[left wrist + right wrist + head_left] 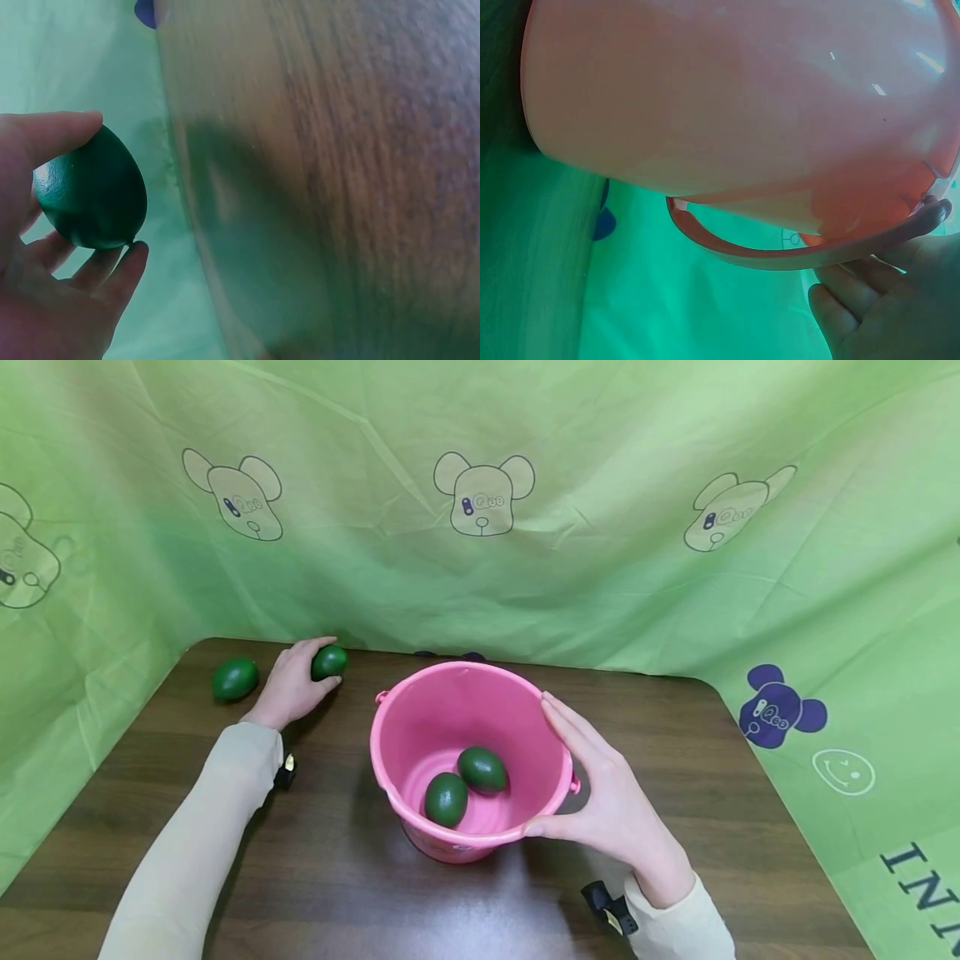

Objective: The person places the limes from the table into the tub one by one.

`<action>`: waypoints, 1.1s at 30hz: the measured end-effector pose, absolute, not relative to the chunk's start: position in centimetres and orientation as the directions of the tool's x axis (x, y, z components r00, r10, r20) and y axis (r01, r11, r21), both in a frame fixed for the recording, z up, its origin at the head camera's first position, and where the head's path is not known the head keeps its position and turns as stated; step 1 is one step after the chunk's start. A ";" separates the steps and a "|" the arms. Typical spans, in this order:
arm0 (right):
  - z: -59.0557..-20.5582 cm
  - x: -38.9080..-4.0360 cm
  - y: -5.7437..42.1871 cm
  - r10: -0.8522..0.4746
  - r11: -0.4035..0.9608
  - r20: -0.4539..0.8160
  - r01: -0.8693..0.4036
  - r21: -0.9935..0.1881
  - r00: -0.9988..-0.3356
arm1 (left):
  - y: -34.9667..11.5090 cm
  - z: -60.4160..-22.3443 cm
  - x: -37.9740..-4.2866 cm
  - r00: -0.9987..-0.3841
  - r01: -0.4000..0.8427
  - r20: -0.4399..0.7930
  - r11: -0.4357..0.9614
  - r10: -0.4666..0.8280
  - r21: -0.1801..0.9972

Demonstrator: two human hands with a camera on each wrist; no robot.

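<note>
A dark green avocado (329,662) is pinched between the thumb and fingers of my left hand (291,687), near the table's back edge. The left wrist view shows this avocado (94,191) from the side, glossy and egg-shaped. Left of that hand, a second avocado (235,679) lies on the table. The pink bucket (392,806) stands upright, with two avocados (483,769) on its bottom. My right hand (611,793) holds the bucket's rim at the right side, thumb toward the front and fingers farther back. In the right wrist view the bucket's handle (780,259) hangs past the fingers.
The dark wooden table (322,877) bears the bucket and the loose avocado. Green cloth (600,585) printed with cartoon bears hangs behind the table and along its sides. Each wrist wears a small black device (609,907).
</note>
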State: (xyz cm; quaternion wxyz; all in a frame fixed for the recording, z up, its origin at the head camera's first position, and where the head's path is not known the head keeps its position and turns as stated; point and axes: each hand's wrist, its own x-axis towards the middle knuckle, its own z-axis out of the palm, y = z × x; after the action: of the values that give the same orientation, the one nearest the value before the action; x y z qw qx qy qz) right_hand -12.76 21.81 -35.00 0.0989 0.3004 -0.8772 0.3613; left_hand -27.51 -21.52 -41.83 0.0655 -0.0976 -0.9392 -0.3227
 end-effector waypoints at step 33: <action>-35.1 -12.8 21.9 -0.461 0.548 0.400 -0.609 -0.573 -0.792 | -20.7 -40.7 -26.9 -0.952 0.251 0.296 0.756 0.079 0.605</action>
State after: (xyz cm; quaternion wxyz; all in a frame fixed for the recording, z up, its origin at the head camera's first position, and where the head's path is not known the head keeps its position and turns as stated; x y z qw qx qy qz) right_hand -12.83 21.87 -35.12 0.1016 0.3059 -0.8740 0.3636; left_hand -26.92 -20.65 -40.70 0.1274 -0.0886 -0.9283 -0.3378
